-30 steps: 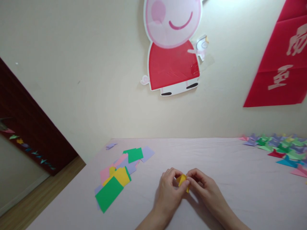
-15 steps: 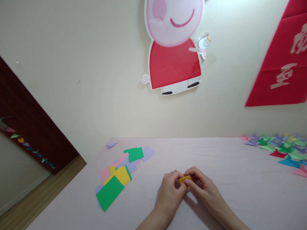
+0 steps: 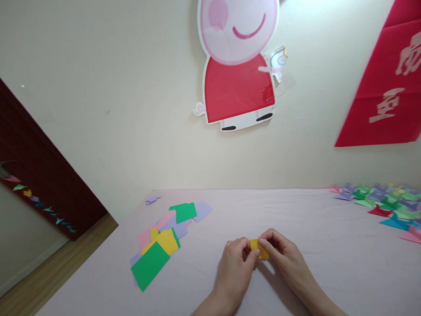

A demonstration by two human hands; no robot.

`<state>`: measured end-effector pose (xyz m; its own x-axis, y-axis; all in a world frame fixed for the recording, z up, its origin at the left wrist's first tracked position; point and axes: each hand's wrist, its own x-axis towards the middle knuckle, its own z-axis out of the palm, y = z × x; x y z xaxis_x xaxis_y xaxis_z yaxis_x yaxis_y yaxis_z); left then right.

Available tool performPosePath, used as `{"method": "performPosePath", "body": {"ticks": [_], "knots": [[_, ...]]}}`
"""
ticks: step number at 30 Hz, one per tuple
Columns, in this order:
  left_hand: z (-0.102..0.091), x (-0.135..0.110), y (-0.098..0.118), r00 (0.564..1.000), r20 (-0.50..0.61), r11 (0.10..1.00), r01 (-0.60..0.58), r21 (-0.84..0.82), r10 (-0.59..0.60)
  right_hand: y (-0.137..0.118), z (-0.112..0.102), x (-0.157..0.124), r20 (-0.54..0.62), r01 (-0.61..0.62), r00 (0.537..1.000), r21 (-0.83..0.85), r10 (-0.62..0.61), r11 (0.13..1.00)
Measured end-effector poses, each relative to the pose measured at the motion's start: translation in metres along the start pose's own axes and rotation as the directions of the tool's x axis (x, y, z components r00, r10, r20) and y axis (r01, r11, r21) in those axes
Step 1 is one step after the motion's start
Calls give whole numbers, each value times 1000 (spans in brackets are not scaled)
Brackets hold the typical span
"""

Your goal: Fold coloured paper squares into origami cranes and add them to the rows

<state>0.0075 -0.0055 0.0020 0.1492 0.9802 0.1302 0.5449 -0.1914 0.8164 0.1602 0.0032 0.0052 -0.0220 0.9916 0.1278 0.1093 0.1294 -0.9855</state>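
Note:
A small folded piece of yellow paper (image 3: pixel 259 249) is held between both hands, just above the table near its front. My left hand (image 3: pixel 235 263) pinches its left edge between thumb and fingers. On the other side, my right hand (image 3: pixel 284 256) grips the upper right part, its thumb lying across the paper's face. The fingers behind the paper are partly hidden. Left of my hands lies a loose spread of coloured paper sheets, with a green sheet (image 3: pixel 150 266) in front and a yellow sheet (image 3: pixel 168 241) beside it.
Rows of folded paper figures (image 3: pixel 391 202) in several colours stand at the table's (image 3: pixel 279 210) far right. A small purple folded paper (image 3: pixel 153 200) lies at the back left corner. The wall behind carries a pig cutout (image 3: pixel 240 90) and a red banner (image 3: pixel 371 96).
My right thumb has moved up and my fingers have drawn slightly apart, so more of the yellow paper's face shows. Both hands still hold it.

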Motion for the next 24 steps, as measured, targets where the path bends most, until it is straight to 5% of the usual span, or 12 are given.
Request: {"method": "performPosePath", "body": {"ticks": [8, 12, 17, 24], "knots": [[-8, 0, 4, 997, 80, 1000, 11, 20, -12, -9, -8, 5, 111, 68, 993, -355, -30, 932], [-19, -11, 6, 988, 75, 944, -149, 294, 133, -2, -12, 8, 159, 92, 987, -525, -8, 846], [-23, -20, 1, 861, 305, 737, -506, 448, 406, 13, -12, 7, 182, 216, 975, -674, -125, 706], [-28, -14, 2, 777, 440, 599, -628, 497, 449, 28, -14, 10, 125, 242, 964, -777, -233, 581]]}}
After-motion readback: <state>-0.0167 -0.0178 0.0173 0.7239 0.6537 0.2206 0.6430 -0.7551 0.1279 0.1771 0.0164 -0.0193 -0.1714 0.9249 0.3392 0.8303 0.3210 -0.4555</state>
